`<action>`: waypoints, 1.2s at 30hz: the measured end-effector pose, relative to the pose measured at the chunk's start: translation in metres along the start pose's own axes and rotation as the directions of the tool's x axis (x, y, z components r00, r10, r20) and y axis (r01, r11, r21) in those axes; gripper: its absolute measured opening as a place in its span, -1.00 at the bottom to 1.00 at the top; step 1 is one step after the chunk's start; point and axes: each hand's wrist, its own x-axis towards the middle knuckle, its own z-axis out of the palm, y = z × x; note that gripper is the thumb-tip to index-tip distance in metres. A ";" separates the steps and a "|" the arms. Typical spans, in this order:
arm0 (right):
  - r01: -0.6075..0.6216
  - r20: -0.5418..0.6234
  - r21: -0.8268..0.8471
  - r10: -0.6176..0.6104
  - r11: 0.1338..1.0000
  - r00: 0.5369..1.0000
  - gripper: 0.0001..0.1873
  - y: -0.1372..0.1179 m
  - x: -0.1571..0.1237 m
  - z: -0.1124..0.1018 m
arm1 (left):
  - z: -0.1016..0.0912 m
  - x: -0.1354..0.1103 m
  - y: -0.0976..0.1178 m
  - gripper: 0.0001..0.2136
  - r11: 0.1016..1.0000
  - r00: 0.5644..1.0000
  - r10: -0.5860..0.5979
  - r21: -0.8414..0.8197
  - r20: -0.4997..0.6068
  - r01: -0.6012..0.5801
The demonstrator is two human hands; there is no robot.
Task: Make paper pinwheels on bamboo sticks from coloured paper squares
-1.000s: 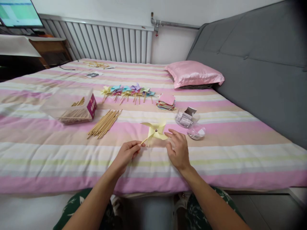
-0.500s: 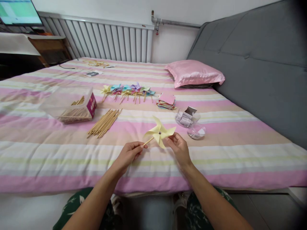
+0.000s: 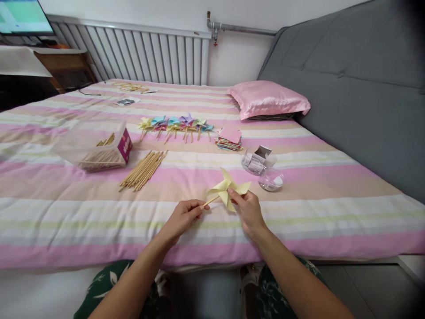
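A pale yellow paper pinwheel (image 3: 224,183) on a thin wooden stick is held just above the near part of the bed. My left hand (image 3: 186,217) pinches the stick near its lower end. At the pinwheel's centre, my right hand (image 3: 249,211) has its thumb pressed on the hub, with the fingers behind the paper; they are partly hidden. Left of the hands lies a bundle of wooden sticks (image 3: 143,171). Beyond the pinwheel rests a row of finished-looking coloured pinwheels (image 3: 175,124). A stack of coloured paper squares (image 3: 229,138) sits to their right.
Two small clear containers, one with packets (image 3: 256,162) and one with tiny pieces (image 3: 271,180), stand to the right. A clear plastic box (image 3: 89,150) holding sticks is at left. Farther back are a pink pillow (image 3: 268,98) and a grey headboard (image 3: 352,79). Striped bedding (image 3: 83,226) lies underneath.
The pinwheel has shifted slightly right and nearer to me. My right thumb has moved from a blade's edge onto the hub, while my left hand keeps its pinch on the stick.
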 end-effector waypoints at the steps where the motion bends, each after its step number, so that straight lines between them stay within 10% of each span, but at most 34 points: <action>1: -0.004 0.003 -0.003 0.004 1.000 1.000 -0.69 0.000 0.000 0.000 | 0.000 0.000 0.000 -0.67 1.000 1.000 0.000 0.003 -0.002 0.000; 36: 0.107 -0.009 -0.074 -0.108 0.991 0.994 -0.65 -0.003 -0.002 0.004 | 0.001 0.004 -0.009 -0.64 0.998 0.987 0.054 -0.046 0.149 -0.047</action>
